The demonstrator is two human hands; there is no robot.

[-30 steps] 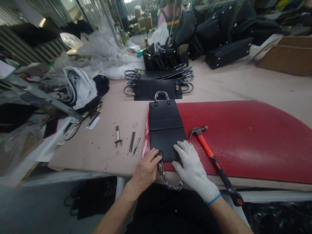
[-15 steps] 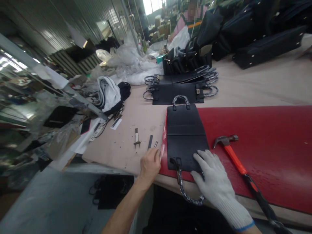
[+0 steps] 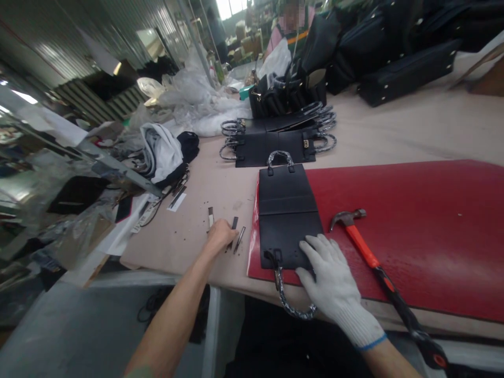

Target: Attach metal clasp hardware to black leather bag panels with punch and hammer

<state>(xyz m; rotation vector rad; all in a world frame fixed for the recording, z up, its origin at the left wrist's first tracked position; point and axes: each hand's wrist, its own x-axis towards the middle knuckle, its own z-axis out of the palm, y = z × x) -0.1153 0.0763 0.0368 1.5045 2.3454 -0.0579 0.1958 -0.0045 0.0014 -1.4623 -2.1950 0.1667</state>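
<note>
A flat black bag panel (image 3: 286,210) with a braided handle at each end lies on a red mat (image 3: 413,231). My right hand (image 3: 328,273), in a white knit glove, rests flat with fingers spread on the panel's near end, beside the near handle (image 3: 289,299). My bare left hand (image 3: 220,233) reaches left onto the beige table, fingers curled over small metal tools (image 3: 236,239) lying there. Whether it grips one I cannot tell.
An orange-handled hammer (image 3: 370,257) lies on the red mat right of my gloved hand. A stack of black panels with handles (image 3: 275,142) sits beyond. Cloth, plastic bags and clutter (image 3: 165,147) fill the left; black bags (image 3: 405,73) and a person stand at the back.
My left hand left the panel's near handle and moved left onto the small metal tools. The gloved right hand stays on the panel. The view swung left.
</note>
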